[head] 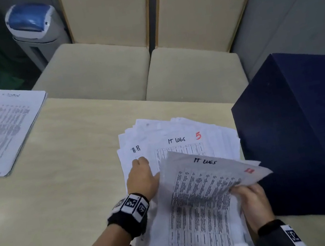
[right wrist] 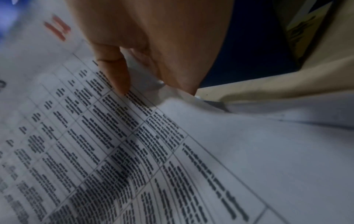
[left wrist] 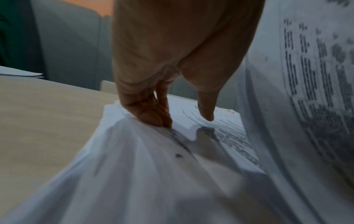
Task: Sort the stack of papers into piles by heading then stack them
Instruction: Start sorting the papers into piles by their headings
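Observation:
A loose stack of printed papers (head: 213,135) lies on the table at centre right. Its top sheet reads "IT LOGS" with a red 5, and a sheet headed "H-R" (head: 127,155) pokes out at its left. My left hand (head: 140,162) presses straight fingertips (left wrist: 153,119) down on the left part of the stack (left wrist: 134,166), thumb held apart. My right hand (head: 240,187) pinches the right edge of another "IT LOGS" sheet (head: 202,191), which is lifted and curled above the stack. The thumb (right wrist: 118,75) lies on the sheet's (right wrist: 134,151) printed table, with the fingers underneath.
A sorted pile of papers (head: 0,132) lies at the table's far left corner. A tall dark blue box (head: 302,130) stands close to the right of the stack. Two beige chairs (head: 105,72) face the far edge of the table (head: 70,182), with a bin (head: 36,25) behind them.

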The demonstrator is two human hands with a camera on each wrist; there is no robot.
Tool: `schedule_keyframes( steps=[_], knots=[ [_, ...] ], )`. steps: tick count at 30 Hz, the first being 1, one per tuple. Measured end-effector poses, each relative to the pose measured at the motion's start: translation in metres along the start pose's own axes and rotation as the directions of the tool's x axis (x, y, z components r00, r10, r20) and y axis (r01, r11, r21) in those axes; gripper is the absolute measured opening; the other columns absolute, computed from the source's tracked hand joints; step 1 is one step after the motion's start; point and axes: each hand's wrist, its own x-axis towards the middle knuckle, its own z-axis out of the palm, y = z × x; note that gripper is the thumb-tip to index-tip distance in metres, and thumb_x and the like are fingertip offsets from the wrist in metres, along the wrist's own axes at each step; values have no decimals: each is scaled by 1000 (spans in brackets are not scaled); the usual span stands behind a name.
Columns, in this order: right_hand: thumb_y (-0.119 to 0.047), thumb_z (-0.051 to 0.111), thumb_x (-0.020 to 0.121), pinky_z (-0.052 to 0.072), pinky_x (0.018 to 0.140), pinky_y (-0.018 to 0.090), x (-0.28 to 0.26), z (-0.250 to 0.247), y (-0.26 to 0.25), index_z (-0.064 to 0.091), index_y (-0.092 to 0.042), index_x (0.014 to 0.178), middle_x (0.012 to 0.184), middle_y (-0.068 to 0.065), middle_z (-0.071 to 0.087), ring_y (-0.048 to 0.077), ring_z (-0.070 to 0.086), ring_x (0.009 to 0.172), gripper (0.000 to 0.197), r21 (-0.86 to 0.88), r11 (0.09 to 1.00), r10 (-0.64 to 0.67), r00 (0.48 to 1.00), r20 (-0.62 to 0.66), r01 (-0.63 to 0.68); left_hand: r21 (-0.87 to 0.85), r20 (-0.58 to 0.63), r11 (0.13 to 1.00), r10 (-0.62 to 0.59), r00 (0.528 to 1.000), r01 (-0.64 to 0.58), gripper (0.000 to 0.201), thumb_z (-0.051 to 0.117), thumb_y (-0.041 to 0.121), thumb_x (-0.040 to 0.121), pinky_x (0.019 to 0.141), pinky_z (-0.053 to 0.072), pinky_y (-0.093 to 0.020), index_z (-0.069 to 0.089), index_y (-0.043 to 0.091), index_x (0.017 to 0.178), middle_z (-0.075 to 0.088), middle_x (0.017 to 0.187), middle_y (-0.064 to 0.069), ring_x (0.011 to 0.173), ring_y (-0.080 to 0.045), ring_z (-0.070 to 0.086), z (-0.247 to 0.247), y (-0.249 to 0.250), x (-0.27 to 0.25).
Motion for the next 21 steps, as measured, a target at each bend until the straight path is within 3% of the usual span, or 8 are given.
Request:
schedule_keyframes(
  steps=[3,7,9,12,14,17,19,21],
  knots=[
    [17,52,83,48,80,31,2,-4,3,54,22,104,89,15,68,26,64,87,22,16,1000,0,999,-35,1,59,5,997,-41,999,41,30,54,13,91,81,42,-39,47,0,117,53,119,-17,105,-38,56,1,14,2],
    [14,52,84,54,68,20,7,-7,5,57,16,103,75,9,70,26,62,82,20,35,999,13,997,-81,-10,66,-98,993,-90,991,97,38,59,17,89,84,41,-37,44,-4,117,46,123,-19,111,-35,48,10,21,3],
    [13,53,83,52,72,25,11,-7,5,55,17,107,80,14,67,28,60,84,24,42,999,23,995,-97,-19,22,-130,990,-137,982,141,52,70,24,85,84,40,-35,41,-4,119,42,125,-19,111,-34,47,15,21,5],
    [12,55,81,48,73,27,14,-6,5,55,13,108,81,12,64,28,58,87,28,59,998,27,996,-89,-22,-140,-100,974,-192,976,177,60,82,25,78,76,41,-36,40,0,114,54,113,-18,102,-37,57,19,15,11],
    [14,54,79,46,77,29,15,-4,3,56,13,109,82,13,63,28,59,88,30,64,998,24,996,-82,-19,-244,-136,961,-165,977,128,44,77,13,80,70,41,-34,42,7,107,62,96,-14,93,-36,61,16,9,11],
    [17,53,77,45,79,32,17,-3,-1,55,9,108,87,14,63,29,59,91,32,71,997,17,997,-81,-11,-293,-280,956,-82,957,-4,35,76,13,81,66,34,-31,50,14,105,62,75,3,81,-27,61,5,2,4],
    [16,53,77,44,76,32,20,-5,0,53,4,106,87,14,62,29,58,92,31,54,998,18,996,-84,-14,-299,-341,952,-42,939,-66,38,79,18,78,68,39,-32,55,20,107,66,70,11,75,-21,61,-4,-3,-1],
    [17,52,75,46,77,35,24,-5,1,54,3,100,86,14,62,31,56,94,29,58,998,19,996,-91,-14,-428,-294,892,12,956,-143,34,82,15,77,70,46,-31,61,25,101,67,65,11,66,-14,60,-13,-5,-6]
  ],
)
